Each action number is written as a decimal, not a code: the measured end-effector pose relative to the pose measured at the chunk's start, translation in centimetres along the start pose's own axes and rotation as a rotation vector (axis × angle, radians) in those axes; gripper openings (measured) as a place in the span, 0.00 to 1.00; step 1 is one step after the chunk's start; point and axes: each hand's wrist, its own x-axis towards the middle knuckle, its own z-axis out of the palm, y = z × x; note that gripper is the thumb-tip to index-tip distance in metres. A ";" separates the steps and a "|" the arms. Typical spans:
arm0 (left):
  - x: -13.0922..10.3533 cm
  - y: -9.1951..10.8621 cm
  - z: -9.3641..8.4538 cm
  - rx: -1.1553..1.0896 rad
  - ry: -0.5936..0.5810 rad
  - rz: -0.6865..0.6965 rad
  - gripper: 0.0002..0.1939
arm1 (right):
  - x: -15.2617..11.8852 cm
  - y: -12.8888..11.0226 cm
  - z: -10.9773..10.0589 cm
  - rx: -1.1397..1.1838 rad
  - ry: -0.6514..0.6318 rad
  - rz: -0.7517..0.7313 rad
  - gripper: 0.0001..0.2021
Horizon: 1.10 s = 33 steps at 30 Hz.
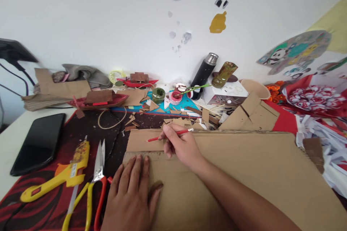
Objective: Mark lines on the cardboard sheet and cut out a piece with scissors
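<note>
A large brown cardboard sheet covers the near right of the table. My left hand lies flat on its left part, fingers spread, with the fingertips by a ruler-like strip that runs across the sheet. My right hand is closed round a red pencil; the pencil slants, its tip pointing left over the cardboard beyond the strip. The palm side of my left hand is hidden.
Left of the sheet lie scissors, a yellow glue gun and a black phone. Behind are model boats, paint jars, a black flask, cardboard scraps and, at right, a bouquet.
</note>
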 end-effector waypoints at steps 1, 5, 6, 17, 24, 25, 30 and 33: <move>0.0 0.0 0.0 0.002 0.001 0.002 0.41 | 0.1 0.2 0.0 0.002 0.007 0.005 0.33; 0.1 0.0 -0.1 0.008 -0.001 0.004 0.44 | 0.3 1.2 -0.3 0.001 0.028 0.034 0.36; 0.0 0.0 0.0 0.008 -0.002 0.003 0.44 | 0.3 1.4 -0.4 0.002 0.033 0.038 0.36; 0.0 -0.1 0.1 0.004 -0.004 0.007 0.47 | -0.1 1.8 -0.7 0.007 0.033 0.030 0.36; -0.2 0.0 0.5 -0.005 -0.007 -0.016 0.47 | -0.1 2.0 -0.8 0.005 0.042 0.026 0.35; -0.2 0.0 0.5 -0.006 -0.004 -0.015 0.47 | -0.1 2.0 -0.8 0.001 0.042 0.022 0.35; -0.1 0.0 0.2 -0.009 -0.013 0.003 0.46 | -0.1 1.9 -0.8 -0.006 0.034 0.014 0.34; 0.0 -0.1 0.0 -0.004 -0.030 0.008 0.46 | -0.2 1.8 -0.7 -0.007 0.041 0.018 0.33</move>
